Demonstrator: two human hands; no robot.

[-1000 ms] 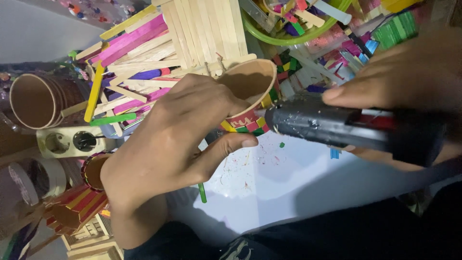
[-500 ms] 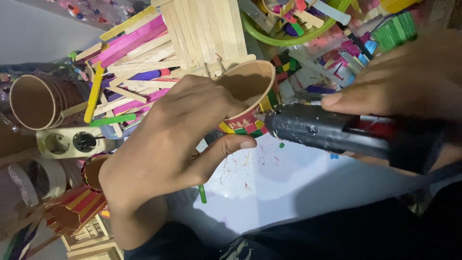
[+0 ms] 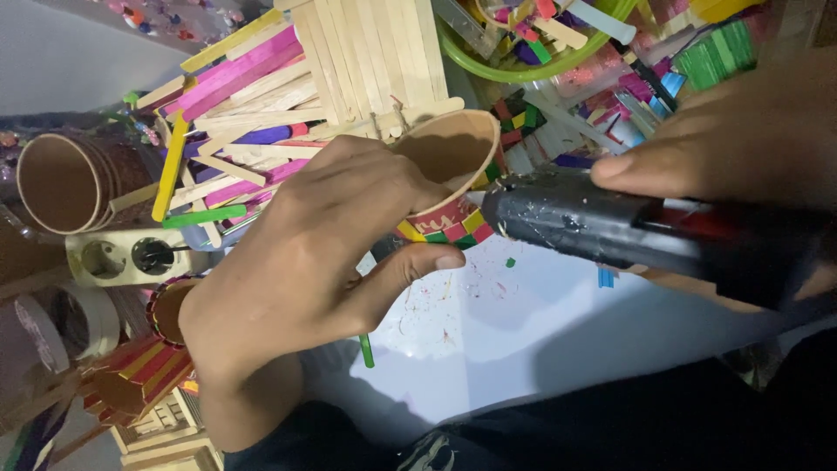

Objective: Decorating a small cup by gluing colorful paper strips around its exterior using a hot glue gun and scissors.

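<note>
My left hand (image 3: 323,253) grips a brown paper cup (image 3: 449,161), tilted on its side with the mouth up and to the right. Small coloured tiles ring the cup's lower part. My right hand (image 3: 741,139) holds a black glue gun (image 3: 628,231) that lies across the view. Its nozzle end touches the cup's tiled band. Both sit above a white sheet (image 3: 523,340) speckled with small bits.
Coloured and plain craft sticks (image 3: 288,87) are piled behind the cup. A stack of brown cups (image 3: 70,179) lies at the left beside a power strip (image 3: 131,257). A green bowl (image 3: 540,52) of scraps stands at the back. A green stick (image 3: 366,351) lies on the sheet.
</note>
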